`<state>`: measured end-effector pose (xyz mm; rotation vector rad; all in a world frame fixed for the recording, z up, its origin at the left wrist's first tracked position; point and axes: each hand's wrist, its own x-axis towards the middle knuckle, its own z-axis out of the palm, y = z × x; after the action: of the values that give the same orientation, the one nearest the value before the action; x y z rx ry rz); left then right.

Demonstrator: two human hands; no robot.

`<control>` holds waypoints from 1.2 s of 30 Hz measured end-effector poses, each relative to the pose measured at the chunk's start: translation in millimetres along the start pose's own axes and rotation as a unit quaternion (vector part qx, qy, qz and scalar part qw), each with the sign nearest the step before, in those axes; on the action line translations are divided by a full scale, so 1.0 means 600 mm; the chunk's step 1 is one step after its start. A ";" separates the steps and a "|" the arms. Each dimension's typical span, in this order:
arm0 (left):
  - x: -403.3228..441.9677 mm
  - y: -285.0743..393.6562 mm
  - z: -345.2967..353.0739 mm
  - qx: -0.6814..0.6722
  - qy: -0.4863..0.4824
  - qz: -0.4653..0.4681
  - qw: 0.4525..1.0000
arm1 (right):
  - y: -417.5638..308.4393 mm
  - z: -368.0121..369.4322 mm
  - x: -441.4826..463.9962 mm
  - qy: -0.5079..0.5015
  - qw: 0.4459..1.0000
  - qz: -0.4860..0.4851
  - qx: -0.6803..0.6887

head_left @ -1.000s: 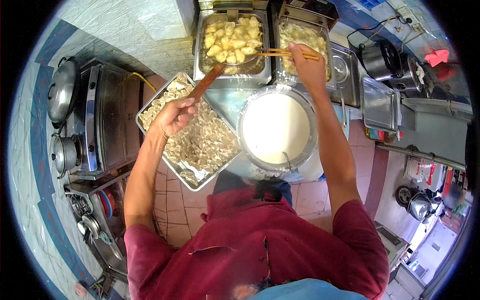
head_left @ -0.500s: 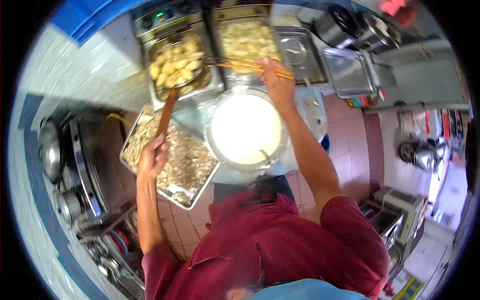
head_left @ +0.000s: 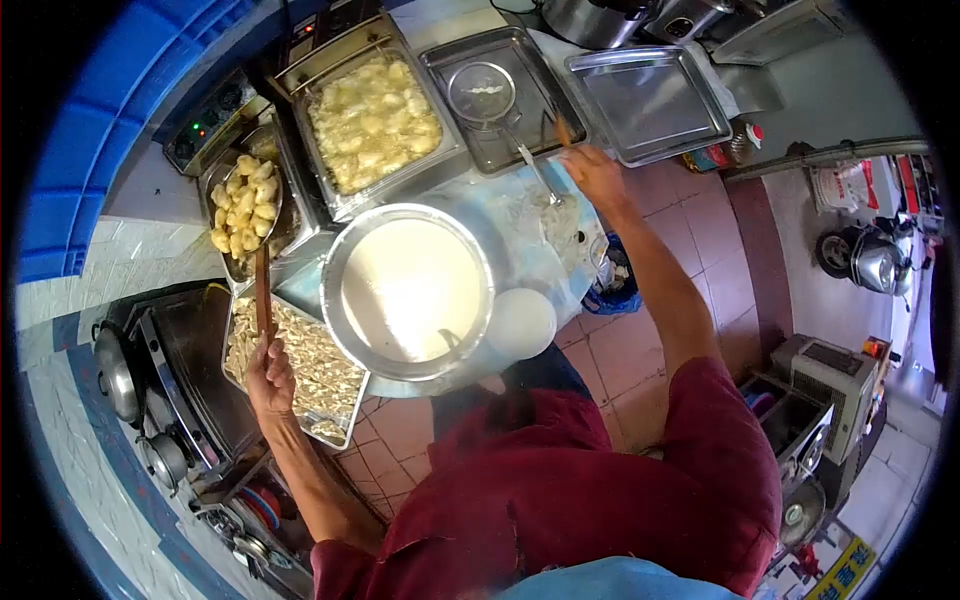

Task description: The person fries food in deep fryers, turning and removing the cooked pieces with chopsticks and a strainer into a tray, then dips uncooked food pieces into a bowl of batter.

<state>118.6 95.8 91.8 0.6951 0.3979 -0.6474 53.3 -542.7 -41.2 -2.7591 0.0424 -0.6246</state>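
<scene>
Both hands grip: the left hand (head_left: 268, 375) wraps a wooden-handled skimmer (head_left: 263, 290), probably best held level so its fried pieces (head_left: 243, 208), upper left, don't roll off; the right hand (head_left: 595, 175) pinches chopsticks (head_left: 562, 131), upper right.

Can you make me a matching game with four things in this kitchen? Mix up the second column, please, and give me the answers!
1. Wooden handle
2. Big bowl
3. Round sieve
4. Shirt

A. Dark red
B. On a dark metal tray
C. Held in the left hand
D. Has white liquid inside

Right pairs: 1-C, 2-D, 3-B, 4-A
</scene>
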 end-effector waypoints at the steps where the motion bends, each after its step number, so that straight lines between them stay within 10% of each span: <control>1: 0.004 -0.011 0.010 -0.004 0.003 0.009 1.000 | 0.031 0.013 0.005 -0.049 0.998 -0.029 -0.028; 6: 0.022 -0.052 0.042 -0.004 0.006 0.043 0.999 | 0.154 0.066 0.043 -0.236 0.949 -0.136 -0.156; 10: 0.026 -0.067 0.061 -0.009 -0.005 0.052 0.999 | 0.176 0.060 0.039 -0.190 0.960 -0.152 -0.136; 16: 0.035 -0.073 0.073 0.009 0.049 0.083 0.995 | 0.047 0.039 -0.026 -0.123 0.957 0.263 0.019; 21: 0.040 -0.080 0.088 0.010 0.066 0.080 0.995 | 0.044 0.179 -0.058 -0.175 0.913 0.325 0.172; 25: 0.049 -0.092 0.099 0.000 0.111 0.104 0.988 | 0.038 0.217 -0.040 -0.171 0.747 0.450 0.458; 28: 0.050 -0.096 0.105 0.019 0.058 0.098 0.993 | 0.060 0.220 -0.035 -0.142 0.860 0.358 0.334; 36: 0.050 -0.107 0.140 0.026 0.072 0.124 0.989 | 0.036 0.083 -0.037 -0.148 0.825 0.375 0.395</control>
<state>108.5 -13.0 105.7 0.8292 0.4213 -0.3736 55.4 -546.3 -99.7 -1.7674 0.6154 0.0341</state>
